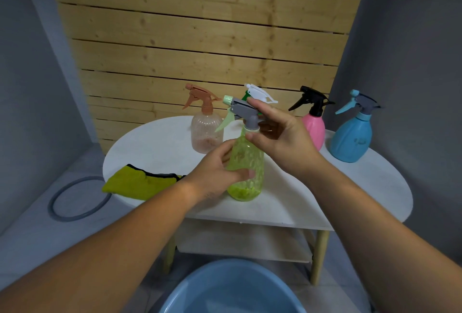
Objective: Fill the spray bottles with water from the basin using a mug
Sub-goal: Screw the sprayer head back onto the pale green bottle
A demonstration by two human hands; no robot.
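- Left hand (220, 175) gripped the translucent green plastic spray bottle (246, 160), upright on the white round table (350, 187).
- Right hand (282, 135) pinched its grey trigger head (243, 107); a slipping twist could topple it.

spray bottles (246, 162) (206, 135) (260, 94) (313, 130) (351, 137) 5 (one mostly hidden) | cloth (140, 182) 1 | basin (237, 269) 1 | ring (51, 204) 1

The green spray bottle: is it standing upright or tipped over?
Upright: the bottle stands base-down on the white table, grey spray head on top; the left hand holds its body.
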